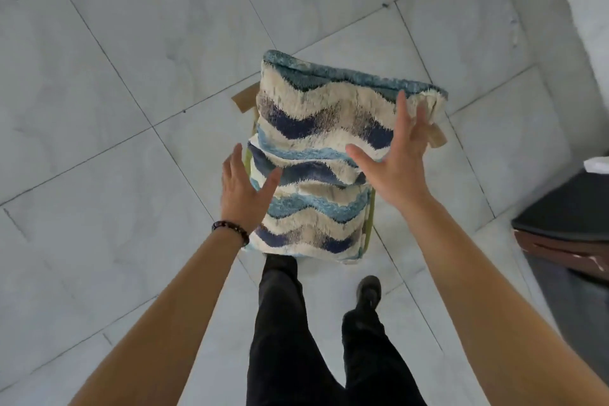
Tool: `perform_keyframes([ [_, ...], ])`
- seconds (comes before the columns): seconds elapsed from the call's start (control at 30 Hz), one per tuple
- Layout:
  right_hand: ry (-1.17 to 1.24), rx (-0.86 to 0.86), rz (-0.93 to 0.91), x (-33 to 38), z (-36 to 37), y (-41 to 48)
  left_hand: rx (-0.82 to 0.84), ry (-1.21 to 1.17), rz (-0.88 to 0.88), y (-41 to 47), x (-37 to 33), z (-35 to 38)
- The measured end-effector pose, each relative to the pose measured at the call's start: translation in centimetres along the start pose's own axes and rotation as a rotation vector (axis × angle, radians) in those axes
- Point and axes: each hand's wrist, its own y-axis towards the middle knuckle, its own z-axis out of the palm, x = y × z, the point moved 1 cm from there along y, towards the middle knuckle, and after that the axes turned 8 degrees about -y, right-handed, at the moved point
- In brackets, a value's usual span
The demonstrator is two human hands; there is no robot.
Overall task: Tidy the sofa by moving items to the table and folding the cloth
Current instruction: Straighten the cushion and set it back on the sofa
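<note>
Folding check, head view: the wave-patterned shaggy cloth [316,155] lay in stacked folds on the small table [245,99].
Left hand [244,188]: empty, fingers spread, at the table's left edge.
Right hand [395,158]: empty, fingers spread, over the table's right side.
Advice: flat palms probably needed to square the layers.

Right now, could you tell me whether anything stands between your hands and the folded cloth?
Nothing visible does: the left hand and the right hand are open at either side of the folded cloth.
</note>
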Motion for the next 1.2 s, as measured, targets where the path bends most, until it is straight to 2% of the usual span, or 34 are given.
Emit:
perform_keyframes([
  [0.13, -0.34, 0.005, -0.027, -0.3, 2.5, 4.0, 0.151, -0.011, -0.007, 5.0, 0.4, 2.9],
  [0.23, -0.385, -0.119, -0.052, -0.5, 3.2, 4.4, 0.1, -0.029, -0.011, 6.6, -0.2, 4.0],
  [0.3, -0.39, -0.187, -0.044, -0.5, 3.0, 3.8, 0.066, 0.071, -0.014, 7.0, -0.9, 3.9],
  [0.4, -0.297, -0.176, 0.008, -0.7, 1.0, 1.8, 0.116, 0.206, 0.034, 6.0, -2.0, 3.2],
  [0.57, -0.099, -0.229, -0.087, -2.1, -4.4, -4.5, 0.228, 0.143, 0.082, 2.4, -3.6, 2.6],
  [0.7, 0.071, -0.278, 0.125, -6.0, -8.7, -11.3, 0.428, 0.002, 0.028, -1.5, -5.2, 3.9],
  [0.93, 0.311, -0.558, 0.432, -14.3, -16.0, -25.1, 0.471, 0.069, 0.415, -12.0, -15.3, 10.1],
  [1.13, 0.531, -0.84, 0.631, -22.8, -20.3, -40.8, 0.532, 0.052, 0.874, -28.6, -24.0, 15.9],
  [1.2, 0.519, -0.948, 0.681, -25.1, -20.5, -46.3, 0.542, 0.082, 1.017, -34.4, -25.2, 17.8],
])
